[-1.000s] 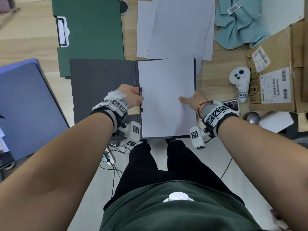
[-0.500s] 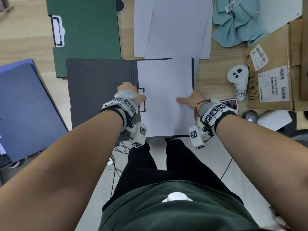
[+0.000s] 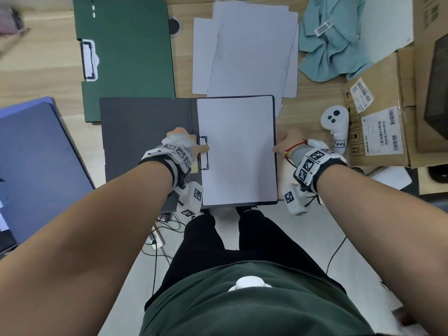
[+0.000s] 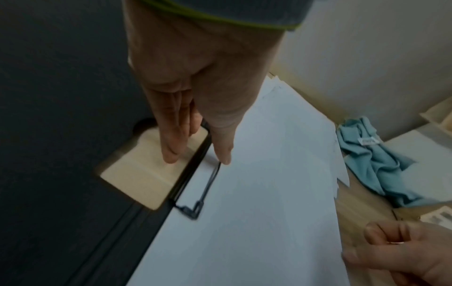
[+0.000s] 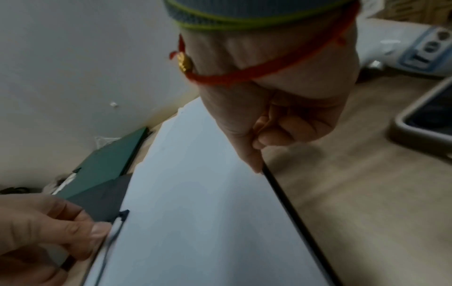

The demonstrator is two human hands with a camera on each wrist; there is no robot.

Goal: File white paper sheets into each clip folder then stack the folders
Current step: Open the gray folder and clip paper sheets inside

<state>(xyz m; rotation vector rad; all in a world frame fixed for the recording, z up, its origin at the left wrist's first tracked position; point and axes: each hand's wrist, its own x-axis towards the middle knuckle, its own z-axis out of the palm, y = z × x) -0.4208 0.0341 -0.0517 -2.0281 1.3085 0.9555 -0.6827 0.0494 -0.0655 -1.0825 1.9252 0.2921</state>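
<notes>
- The sheet [image 3: 236, 151] lay squared in the open grey folder [image 3: 145, 139] on the counter [image 3: 46, 76], its left edge under the clip [image 3: 203, 152].
- Left hand [image 3: 183, 144]: straight fingers [image 4: 171, 147] at the clip (thumb on its wire).
- Right hand [image 3: 288, 144]: fingers curled, thumb pinching the folder's right edge.
- Best to keep the sheet flush before closing the cover.
- The controller [image 3: 335, 127] label read roughly "Too6"; the box [image 3: 378, 132] labels were illegible.
</notes>
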